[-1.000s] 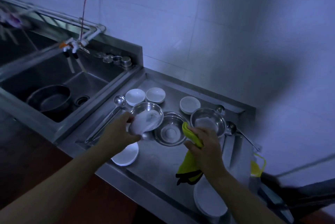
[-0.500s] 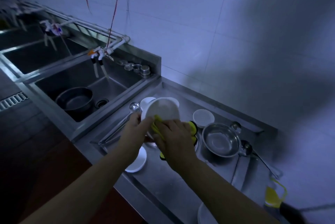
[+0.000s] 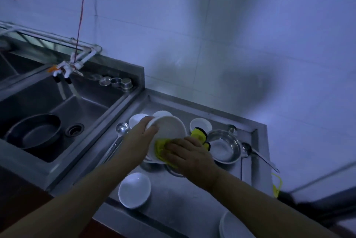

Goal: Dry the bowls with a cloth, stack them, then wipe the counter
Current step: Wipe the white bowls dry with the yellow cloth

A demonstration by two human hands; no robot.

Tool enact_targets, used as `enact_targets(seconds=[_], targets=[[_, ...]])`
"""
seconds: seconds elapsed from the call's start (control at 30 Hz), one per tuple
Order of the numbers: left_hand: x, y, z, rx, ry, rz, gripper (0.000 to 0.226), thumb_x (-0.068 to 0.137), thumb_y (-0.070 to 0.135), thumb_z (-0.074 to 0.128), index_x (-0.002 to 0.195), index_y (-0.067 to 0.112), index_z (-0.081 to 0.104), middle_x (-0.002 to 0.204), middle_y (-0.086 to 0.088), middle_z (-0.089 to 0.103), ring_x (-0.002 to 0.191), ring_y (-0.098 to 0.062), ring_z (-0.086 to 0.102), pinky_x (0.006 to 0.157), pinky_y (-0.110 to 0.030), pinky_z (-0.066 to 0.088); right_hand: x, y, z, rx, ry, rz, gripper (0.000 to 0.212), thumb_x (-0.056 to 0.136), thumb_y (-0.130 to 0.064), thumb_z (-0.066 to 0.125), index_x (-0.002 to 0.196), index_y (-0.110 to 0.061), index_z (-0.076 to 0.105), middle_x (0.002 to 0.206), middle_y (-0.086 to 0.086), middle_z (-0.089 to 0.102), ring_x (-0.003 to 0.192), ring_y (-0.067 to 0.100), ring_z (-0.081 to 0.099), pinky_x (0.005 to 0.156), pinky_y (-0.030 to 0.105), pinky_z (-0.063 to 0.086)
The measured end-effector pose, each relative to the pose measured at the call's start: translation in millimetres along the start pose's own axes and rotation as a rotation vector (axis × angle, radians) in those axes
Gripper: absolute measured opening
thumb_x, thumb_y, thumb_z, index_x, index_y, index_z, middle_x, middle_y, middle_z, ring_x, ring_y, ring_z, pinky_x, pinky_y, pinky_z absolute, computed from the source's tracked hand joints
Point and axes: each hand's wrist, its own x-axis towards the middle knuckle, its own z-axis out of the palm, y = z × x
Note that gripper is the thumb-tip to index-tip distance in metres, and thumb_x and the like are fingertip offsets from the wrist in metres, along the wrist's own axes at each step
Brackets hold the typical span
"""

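My left hand [image 3: 141, 137] grips the rim of a white bowl [image 3: 169, 130], tilted up above the steel counter [image 3: 173, 203]. My right hand [image 3: 189, 156] presses a yellow cloth [image 3: 160, 147] into the bowl's lower inside; the cloth's far end [image 3: 200, 134] sticks out past the hand. On the counter lie small white bowls [image 3: 200, 124], [image 3: 137, 119], a white bowl near the front edge [image 3: 134, 189] and a steel bowl [image 3: 224, 146] to the right. Other steel bowls under my hands are mostly hidden.
A deep sink [image 3: 57, 107] with a dark pan [image 3: 33, 132] lies to the left, taps [image 3: 65, 68] above it. Ladles [image 3: 122, 129], [image 3: 258, 156] lie on the counter. White plates [image 3: 231, 226] sit at the front right. Small steel cups [image 3: 119, 82] stand on the ledge.
My left hand lifted the white bowl off the steel bowls and tilted it. My right hand brought the yellow cloth into it. The view shifted right.
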Motion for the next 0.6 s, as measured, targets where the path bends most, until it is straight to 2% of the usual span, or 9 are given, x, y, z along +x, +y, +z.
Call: enact_targets(seconds=[0.07,0.13,0.23,0.33,0.4,0.43,0.5,0.53,0.6], targets=[[13,-8,-9,-0.084,0.050,0.004,0.014,0.085,0.036,0.043,0.087,0.033,0.056,0.087,0.009,0.059,0.082,-0.013,0.056,0.062,-0.029,0.040,21,-23,15,0.020,0.092,0.134,0.012,0.089,-0.018,0.064,0.097,-0.017,0.073,0.104,0.003,0.071,0.094,0.021,0.065,0.081,0.035,0.051],[22,-14,-17,-0.154,0.085,-0.022,0.012,0.088,0.031,0.045,0.081,0.029,0.055,0.083,0.003,0.059,0.078,-0.018,0.055,0.061,-0.030,0.039,44,-48,31,0.040,0.173,0.245,0.016,0.094,-0.015,0.057,0.097,-0.015,0.073,0.101,0.004,0.071,0.089,0.023,0.065,0.075,0.035,0.049],[33,-15,-34,-0.155,0.054,-0.017,0.023,0.075,0.036,0.039,0.085,0.026,0.057,0.085,-0.002,0.059,0.080,-0.021,0.053,0.066,-0.034,0.042,67,-63,47,0.032,0.222,0.314,0.019,0.090,-0.015,0.063,0.107,-0.015,0.071,0.105,0.003,0.071,0.089,0.022,0.066,0.072,0.034,0.048],[49,-8,-62,0.077,-0.129,0.026,0.039,0.075,0.038,0.039,0.100,0.017,0.060,0.095,-0.007,0.061,0.088,-0.024,0.056,0.077,-0.038,0.045,70,-48,47,-0.052,0.175,0.170,0.015,0.089,-0.016,0.066,0.102,-0.016,0.074,0.103,0.002,0.072,0.089,0.020,0.067,0.075,0.033,0.050],[60,-2,-78,0.184,-0.331,0.009,0.034,0.082,0.035,0.046,0.104,0.015,0.062,0.095,-0.007,0.062,0.085,-0.023,0.057,0.075,-0.038,0.047,67,-35,41,-0.095,0.117,0.058,0.011,0.087,-0.014,0.070,0.095,-0.016,0.076,0.101,0.004,0.073,0.091,0.020,0.067,0.084,0.034,0.051],[64,0,-83,0.163,-0.381,-0.012,0.029,0.085,0.031,0.050,0.103,0.013,0.063,0.092,-0.007,0.061,0.080,-0.022,0.057,0.071,-0.036,0.047,67,-32,38,-0.108,0.110,0.033,0.009,0.086,-0.013,0.071,0.093,-0.015,0.076,0.099,0.005,0.073,0.090,0.021,0.067,0.087,0.034,0.051],[63,-1,-86,-0.008,-0.357,-0.064,0.016,0.088,0.020,0.054,0.100,0.016,0.063,0.093,-0.011,0.062,0.077,-0.022,0.058,0.066,-0.034,0.047,71,-32,35,-0.144,0.132,0.070,0.008,0.087,-0.013,0.070,0.091,-0.014,0.076,0.096,0.006,0.073,0.085,0.021,0.067,0.084,0.034,0.052],[60,-3,-83,-0.115,-0.304,-0.071,0.014,0.088,0.016,0.056,0.100,0.019,0.062,0.096,-0.013,0.063,0.081,-0.025,0.060,0.068,-0.038,0.050,76,-35,34,-0.180,0.162,0.121,0.008,0.088,-0.013,0.068,0.091,-0.014,0.076,0.095,0.005,0.072,0.082,0.022,0.066,0.079,0.035,0.052],[47,-12,-70,-0.270,-0.175,-0.015,0.022,0.086,0.014,0.058,0.105,0.025,0.058,0.100,-0.010,0.063,0.089,-0.026,0.061,0.073,-0.044,0.055,89,-47,35,-0.251,0.242,0.264,0.011,0.091,-0.015,0.066,0.096,-0.014,0.075,0.095,0.004,0.072,0.078,0.022,0.065,0.070,0.036,0.051]])
